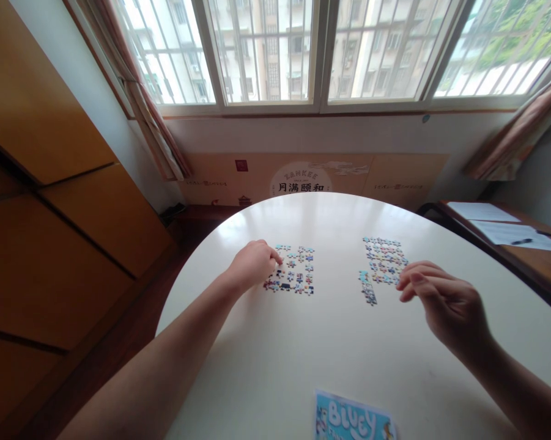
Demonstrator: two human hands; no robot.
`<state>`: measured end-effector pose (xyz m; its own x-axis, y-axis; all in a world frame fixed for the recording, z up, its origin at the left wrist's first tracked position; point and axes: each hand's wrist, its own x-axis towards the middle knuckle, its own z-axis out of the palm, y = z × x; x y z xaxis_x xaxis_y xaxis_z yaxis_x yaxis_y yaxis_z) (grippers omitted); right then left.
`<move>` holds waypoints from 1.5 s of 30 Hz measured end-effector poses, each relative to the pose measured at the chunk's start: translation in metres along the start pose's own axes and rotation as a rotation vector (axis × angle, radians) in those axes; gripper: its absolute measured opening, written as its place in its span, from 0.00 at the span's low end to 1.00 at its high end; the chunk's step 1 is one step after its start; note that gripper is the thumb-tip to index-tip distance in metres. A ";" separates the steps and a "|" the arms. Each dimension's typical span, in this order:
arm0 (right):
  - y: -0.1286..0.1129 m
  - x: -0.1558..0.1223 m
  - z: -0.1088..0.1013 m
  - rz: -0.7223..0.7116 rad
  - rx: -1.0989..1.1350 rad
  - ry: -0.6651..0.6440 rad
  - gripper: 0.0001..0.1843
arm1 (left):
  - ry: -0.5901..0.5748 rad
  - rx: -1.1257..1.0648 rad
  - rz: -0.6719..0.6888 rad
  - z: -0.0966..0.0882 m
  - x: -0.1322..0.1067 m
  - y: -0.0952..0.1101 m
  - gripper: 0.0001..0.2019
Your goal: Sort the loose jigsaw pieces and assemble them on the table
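Note:
My left hand [255,261] is at the left edge of a loose group of jigsaw puzzle pieces [308,258], spaced in rough rows. Its fingers are curled together, with the fingertips down among the pieces; whatever they hold is hidden. My right hand [452,302] hovers at the lower right of a denser group of puzzle pieces [380,250]. Its fingers are loosely bent and apart, and no piece shows in them. Below that group, a short joined strip of puzzle pieces [369,293] juts toward me.
Both groups lie on a round white table [303,342]. A blue "Bluey" picture sheet [353,421] lies at its near edge. To the right, a wooden desk [541,260] holds papers [516,235] and dark pens. Wooden cabinets [68,238] stand left; barred windows are beyond.

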<state>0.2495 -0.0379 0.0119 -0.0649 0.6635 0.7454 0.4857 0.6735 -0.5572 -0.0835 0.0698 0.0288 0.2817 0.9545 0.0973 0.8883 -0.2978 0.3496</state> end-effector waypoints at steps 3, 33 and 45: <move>0.000 0.000 0.000 -0.002 -0.006 -0.004 0.21 | -0.005 0.003 0.012 -0.006 -0.002 -0.002 0.16; 0.002 -0.002 0.001 0.023 0.035 -0.001 0.21 | -0.136 0.343 -0.312 -0.023 0.006 -0.022 0.12; 0.002 0.002 0.001 0.042 0.033 0.004 0.22 | -0.164 0.406 -0.308 -0.024 0.009 -0.029 0.17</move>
<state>0.2495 -0.0350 0.0114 -0.0411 0.6901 0.7225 0.4589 0.6554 -0.5999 -0.1155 0.0871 0.0419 0.0098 0.9937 -0.1116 0.9985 -0.0157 -0.0526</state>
